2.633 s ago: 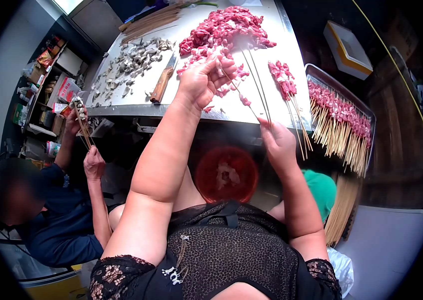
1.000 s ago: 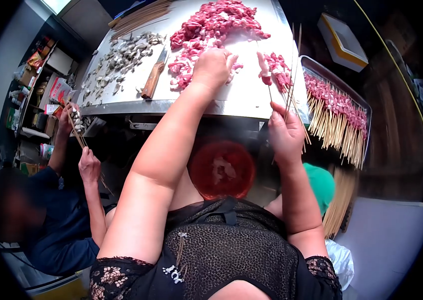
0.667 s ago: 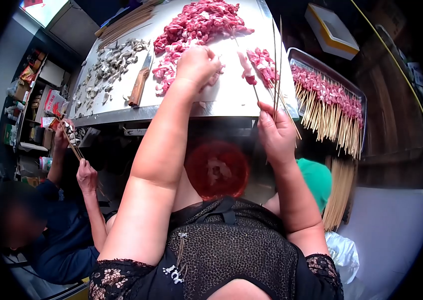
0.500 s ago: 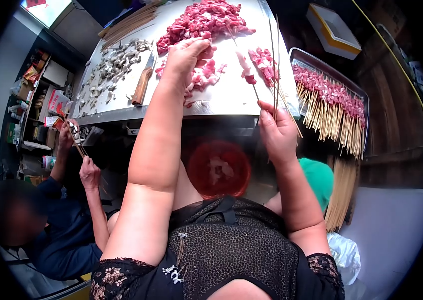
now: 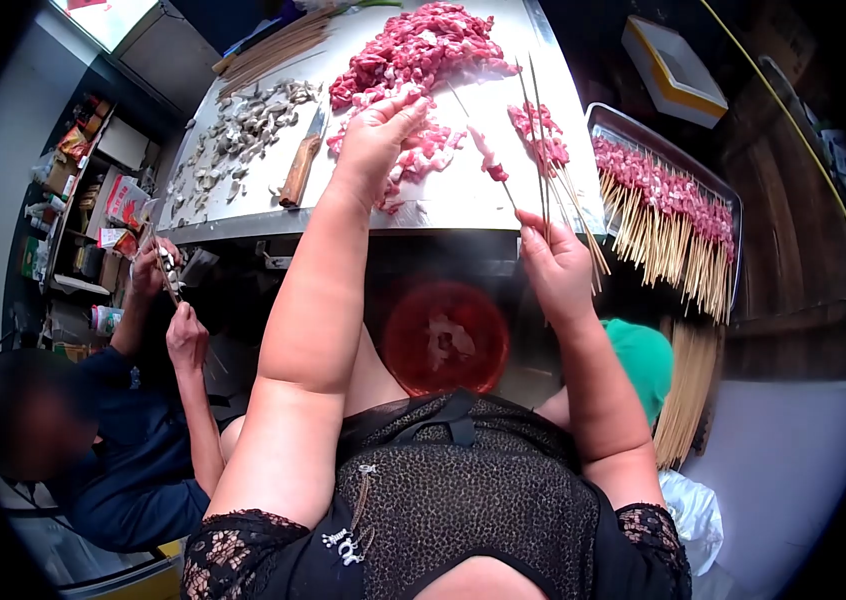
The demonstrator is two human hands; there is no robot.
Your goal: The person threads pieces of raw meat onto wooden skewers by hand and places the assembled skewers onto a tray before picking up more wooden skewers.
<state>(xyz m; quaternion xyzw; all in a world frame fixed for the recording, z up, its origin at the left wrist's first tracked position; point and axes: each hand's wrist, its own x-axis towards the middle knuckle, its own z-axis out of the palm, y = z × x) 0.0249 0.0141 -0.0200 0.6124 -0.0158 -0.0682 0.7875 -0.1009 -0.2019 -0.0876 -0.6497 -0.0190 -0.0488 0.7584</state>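
The person's left hand [image 5: 375, 140] is over the near side of a heap of raw meat [image 5: 433, 45] on the white counter [image 5: 503, 205]. Its thumb and fingers are drawn close together above the loose pieces; whether a piece is pinched between them, I cannot tell.

The right hand [image 5: 556, 265] is at the counter's near edge, its fingers closed on several thin sticks. One is a loaded stick [image 5: 494, 168], with pale and red meat partway along it and its tip bare, leaning toward the left hand. The others are bare sticks [image 5: 523, 85] pointing up and away, in front of a small group of meat skewers [image 5: 543, 140] lying on the counter.

Left of the meat lie a knife [image 5: 300, 172] with a wooden handle and a spread of grey pieces [image 5: 253, 120], with a pile of sticks [image 5: 278, 50] at the far left corner. Right of the counter, a metal tray [image 5: 633, 126] holds a row of skewers, handles toward the person. A red basin [image 5: 403, 350] with pale stuff in it stands below the counter.

At the left, a co-worker's two hands [image 5: 186, 338] hold sticks threaded with pale and dark pieces.
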